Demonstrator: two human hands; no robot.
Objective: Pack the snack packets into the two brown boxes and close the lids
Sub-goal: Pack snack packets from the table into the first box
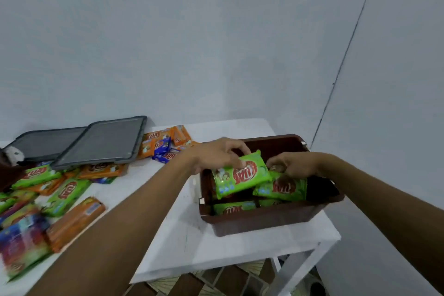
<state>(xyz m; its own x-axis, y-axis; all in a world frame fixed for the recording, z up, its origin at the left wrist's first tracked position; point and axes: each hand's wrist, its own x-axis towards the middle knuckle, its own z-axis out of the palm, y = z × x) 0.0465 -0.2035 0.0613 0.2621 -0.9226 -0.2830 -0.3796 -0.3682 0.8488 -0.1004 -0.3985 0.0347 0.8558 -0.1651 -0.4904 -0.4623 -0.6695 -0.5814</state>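
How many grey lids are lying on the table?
2. One grey lid lies at the far left by the wall; the other lid lies right of it, overlapping its edge and resting on some packets.

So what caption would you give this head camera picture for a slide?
Both hands, left hand and right hand, set green snack packets into an open brown box on a white table.

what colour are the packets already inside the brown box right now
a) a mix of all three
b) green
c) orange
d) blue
b: the packets showing in the brown box are all green, including the green packet under the left hand; orange and blue ones lie out on the table.
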